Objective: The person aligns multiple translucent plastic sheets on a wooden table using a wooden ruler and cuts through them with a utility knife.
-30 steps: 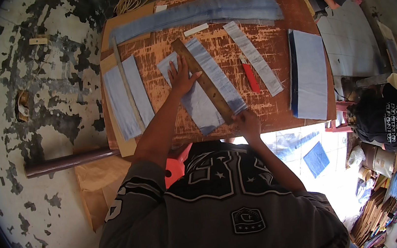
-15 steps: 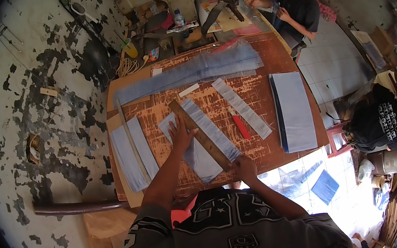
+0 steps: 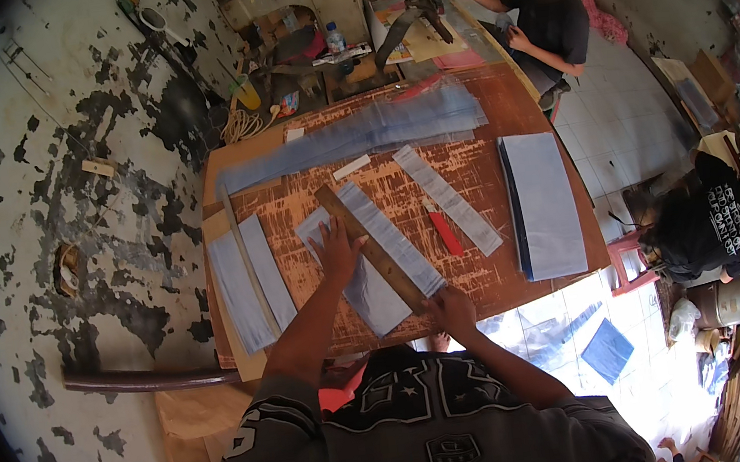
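Note:
A long brown wooden straightedge [image 3: 383, 262] lies slantwise across a pale blue sheet [image 3: 377, 302], and a strip [image 3: 395, 244] of the same material shows along its right side. My left hand [image 3: 338, 251] rests on the straightedge and sheet with fingers spread, pressing near the upper half. At the lower end of the straightedge, my right hand [image 3: 451, 310] is closed beside the strip's bottom corner. Whatever its fingers hold is hidden. Right of the strip lie a slim red object [image 3: 446, 232] and a separate pale strip [image 3: 449, 201].
The scratched brown table [image 3: 354, 325] carries a pale stack [image 3: 544, 205] at right, long bluish sheets [image 3: 358, 131] at the back, and sheets under a thin bar [image 3: 250, 264] at left. A sewing machine [image 3: 425, 2] and a seated person [image 3: 548, 24] are beyond; another person [image 3: 711, 226] is at right.
My hands and the straightedge keep nearly the same place on the sheet; the view has shifted slightly. The person beyond the table has reached one hand farther toward the machine.

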Motion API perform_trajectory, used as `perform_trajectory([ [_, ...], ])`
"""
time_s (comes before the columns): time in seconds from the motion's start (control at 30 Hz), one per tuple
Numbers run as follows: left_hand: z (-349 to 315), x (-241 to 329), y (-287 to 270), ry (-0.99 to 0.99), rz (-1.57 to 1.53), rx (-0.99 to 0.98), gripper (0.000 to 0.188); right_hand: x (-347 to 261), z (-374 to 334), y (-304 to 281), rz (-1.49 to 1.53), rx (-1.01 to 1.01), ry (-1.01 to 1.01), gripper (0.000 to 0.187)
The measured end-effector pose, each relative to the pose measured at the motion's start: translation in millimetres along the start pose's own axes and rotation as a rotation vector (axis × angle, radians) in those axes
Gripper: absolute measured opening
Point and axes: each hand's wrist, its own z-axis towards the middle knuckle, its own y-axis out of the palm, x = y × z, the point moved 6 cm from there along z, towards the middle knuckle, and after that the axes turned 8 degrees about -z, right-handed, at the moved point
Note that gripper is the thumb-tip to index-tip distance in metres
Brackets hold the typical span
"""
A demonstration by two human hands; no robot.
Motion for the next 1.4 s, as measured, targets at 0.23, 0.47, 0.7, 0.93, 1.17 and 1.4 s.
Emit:
perform_trajectory([
  [0.23,-17,16,11,0.052,-0.255,0.049,0.086,12,-2,0,0.111,-0.087,-0.022,0.034],
  [0.47,-82,76,-13,-0.087,-1.339,0.006,0.071,-19,-5,-52,0.264,-0.16,-0.003,0.027],
  [0.7,-129,179,-24,-0.185,-2.108,-0.724,0.069,-91,-3,-75,0.772,-0.409,-0.078,0.028],
  [0.93,-162,190,-9,-0.308,-2.257,-0.891,0.067,-69,33,-81,0.811,-0.225,0.155,0.036],
  [1.17,-206,181,-19,-0.236,-1.842,-0.964,0.064,-24,67,-99,0.383,0.176,0.017,0.028],
  [1.4,-219,161,-52,0.102,-1.071,-0.736,0.048,16,103,-62,-0.155,0.201,-0.019,0.041],
])
